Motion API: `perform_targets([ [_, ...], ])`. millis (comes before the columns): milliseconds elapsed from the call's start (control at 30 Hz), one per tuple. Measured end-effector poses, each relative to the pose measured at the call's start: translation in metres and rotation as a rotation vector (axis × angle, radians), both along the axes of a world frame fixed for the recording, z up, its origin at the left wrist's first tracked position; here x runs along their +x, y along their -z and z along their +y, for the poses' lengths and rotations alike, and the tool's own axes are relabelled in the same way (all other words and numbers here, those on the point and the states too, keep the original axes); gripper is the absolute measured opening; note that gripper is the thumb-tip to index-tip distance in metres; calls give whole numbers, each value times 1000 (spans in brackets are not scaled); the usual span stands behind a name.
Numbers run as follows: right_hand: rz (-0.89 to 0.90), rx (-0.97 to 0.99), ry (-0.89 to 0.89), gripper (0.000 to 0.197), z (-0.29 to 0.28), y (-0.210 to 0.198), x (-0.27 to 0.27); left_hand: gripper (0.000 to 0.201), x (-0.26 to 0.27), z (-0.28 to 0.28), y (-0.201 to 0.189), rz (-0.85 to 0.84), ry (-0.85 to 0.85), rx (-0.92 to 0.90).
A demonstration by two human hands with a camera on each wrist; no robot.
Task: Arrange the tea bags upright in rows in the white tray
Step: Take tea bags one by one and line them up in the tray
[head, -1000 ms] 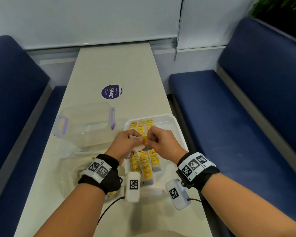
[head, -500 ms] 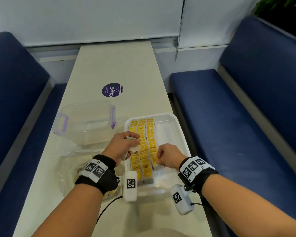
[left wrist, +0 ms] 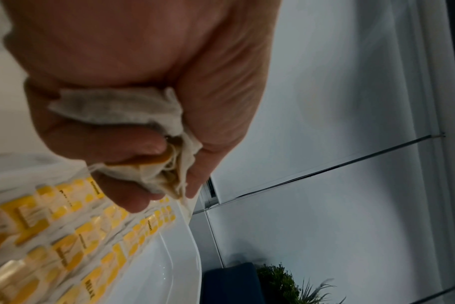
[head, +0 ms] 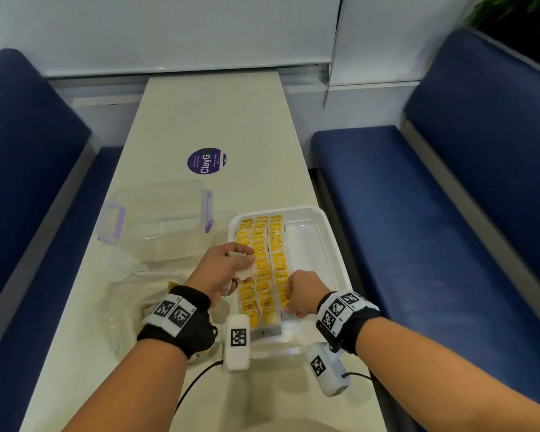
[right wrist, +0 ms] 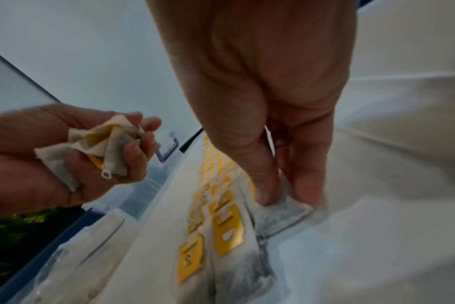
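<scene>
Inside the white tray (head: pixel 326 244), right hand (right wrist: pixel 273 123) pinches one tea bag (right wrist: pixel 283 207) (soft, light, tearable; best held by its top edge); left hand (head: pixel 223 269) clutches several

White tray (head: pixel 331 241): glossy smooth plastic. Tea bags (head: pixel 264 269): matt, fibrous paper pouches with glossy yellow card tags. Bunch of tea bags (left wrist: pixel 133 115) in the left hand: crumpled, soft paper. Container (head: pixel 156 219), far left: clear plastic, purple clips. Table (head: pixel 212 120): smooth matt cream laminate. Benches (head: pixel 449 198): matt blue upholstery.
</scene>
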State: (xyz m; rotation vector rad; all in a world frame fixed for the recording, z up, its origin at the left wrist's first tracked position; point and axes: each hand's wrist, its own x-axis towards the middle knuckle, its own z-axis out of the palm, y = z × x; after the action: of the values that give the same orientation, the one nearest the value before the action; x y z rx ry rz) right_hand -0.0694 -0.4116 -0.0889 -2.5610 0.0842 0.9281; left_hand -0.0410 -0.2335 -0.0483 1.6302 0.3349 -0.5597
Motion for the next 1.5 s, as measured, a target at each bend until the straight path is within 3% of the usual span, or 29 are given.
perform_targets([
  [133,-12,23,22,24,-2,3,-2,6,0,4,1,14,-31,-13],
  [567,-41,-27,11,27,1,14,5,4,0,1,-2,91,-84,-40],
  [667,-123,-49,-1,20,-2,3,9,12,0,0,-2,139,-122,-81],
  [733,-223,43,51,16,-1,-9,15,19,0,-2,-2,176,-140,-116],
  [867,-336,533,136,22,11,-41,20,33,-1,-6,-3,244,-166,-221],
  [933,-356,661,149,22,17,-53,20,40,-1,-9,-4,234,-162,-234],
  [1100,-328,694,42,30,19,-60,22,47,1,-14,-7,171,-143,-175],
  [1200,-372,626,16,20,17,-60,23,50,1,-9,-9,166,-92,-165],
  [1267,-462,579,71,11,18,-61,23,55,0,-7,-9,170,-18,-154],
  [1367,-516,681,221,11,16,-61,26,59,-2,-6,-4,192,-5,-127],
  [1500,-520,660,263,11,8,-61,32,40,-4,-5,-4,76,-36,-128],
])
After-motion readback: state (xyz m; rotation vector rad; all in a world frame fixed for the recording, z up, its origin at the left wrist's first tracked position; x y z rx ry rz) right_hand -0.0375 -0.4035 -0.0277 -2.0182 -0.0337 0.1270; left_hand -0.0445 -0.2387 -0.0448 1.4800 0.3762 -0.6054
